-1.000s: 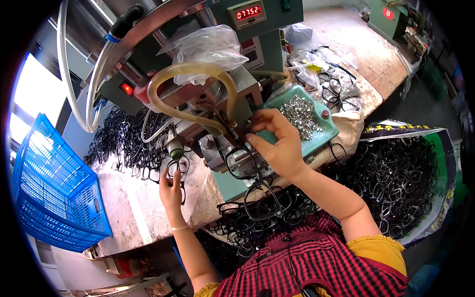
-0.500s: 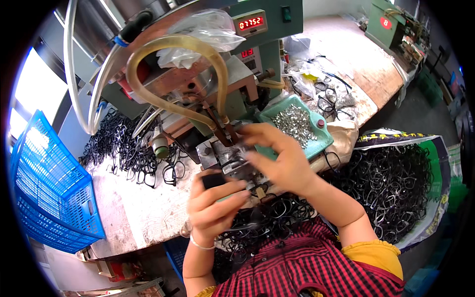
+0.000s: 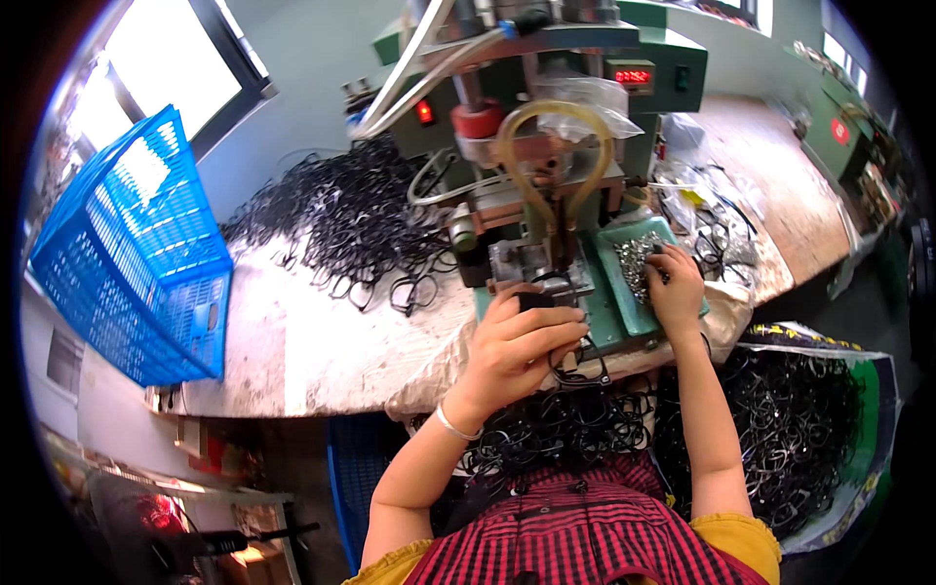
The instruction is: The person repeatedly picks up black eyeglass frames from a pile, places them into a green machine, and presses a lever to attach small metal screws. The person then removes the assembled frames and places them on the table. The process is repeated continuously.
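A broad, pale, worn workbench [image 3: 292, 341] runs across the view, and on it stands a tall green-and-metal press machine [image 3: 639, 122] with a looped yellowish hose. A tall blue perforated plastic basket [image 3: 107, 263] is at the far left; at the right, below the bench, a white-and-green woven sack [image 3: 876, 429] is filled with black eyeglass frames. A wide heap of black eyeglass frames [image 3: 351, 210] lies between the basket and the machine, well apart from both hands.

The 2 bare hands work at the front of the machine. The left hand [image 3: 512, 351] is half closed just before the metal fixture, its fingers bent and close together, their tips pointing right. A small black piece [image 3: 536, 301] sits along its index finger — worn or held, I cannot tell. A single black eyeglass frame [image 3: 585, 380] hangs just beside and below those fingertips; whether they pinch it is hidden.

The right hand [image 3: 678, 288] is over a shallow teal plastic tray [image 3: 634, 310], fingers curled, thumb and index tips near each other. Those tips reach the small silvery metal pieces [image 3: 634, 258] in the tray; whether 1 is pinched, I cannot tell.
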Tool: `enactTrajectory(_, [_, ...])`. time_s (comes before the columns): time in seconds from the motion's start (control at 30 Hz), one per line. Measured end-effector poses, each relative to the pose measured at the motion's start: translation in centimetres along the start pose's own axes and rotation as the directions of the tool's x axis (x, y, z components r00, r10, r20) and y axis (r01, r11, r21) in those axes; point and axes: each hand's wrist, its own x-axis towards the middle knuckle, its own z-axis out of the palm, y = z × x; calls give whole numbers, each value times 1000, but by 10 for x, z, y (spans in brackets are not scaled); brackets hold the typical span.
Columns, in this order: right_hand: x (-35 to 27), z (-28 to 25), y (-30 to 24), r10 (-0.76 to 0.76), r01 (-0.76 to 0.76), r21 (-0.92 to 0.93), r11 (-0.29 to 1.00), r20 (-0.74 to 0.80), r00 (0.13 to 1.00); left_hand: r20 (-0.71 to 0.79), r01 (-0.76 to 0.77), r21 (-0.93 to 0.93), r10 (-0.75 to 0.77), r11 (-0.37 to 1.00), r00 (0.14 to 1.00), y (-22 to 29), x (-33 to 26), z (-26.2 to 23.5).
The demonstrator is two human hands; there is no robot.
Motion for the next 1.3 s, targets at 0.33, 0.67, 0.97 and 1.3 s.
enactTrajectory(0.33, [-4,-3,-8,-38,41,67,997,-52,998,-350,498,510,-360,702,865,-116,-74,-47])
enactTrajectory(0.67, [-2,-7,-17,-78,89,102,991,-100,992,85,309,794,-599,523,796,-243,-77,-45])
enactTrajectory(0.97, [-11,-20,-18,35,-21,161,987,-87,996,174,295,610,-487,736,856,-161,-121,-94])
enactTrajectory(1.3, [23,-28,-117,-3,-99,664,741,150,989,-585,517,-565,-754,643,299,-149,-121,-55])
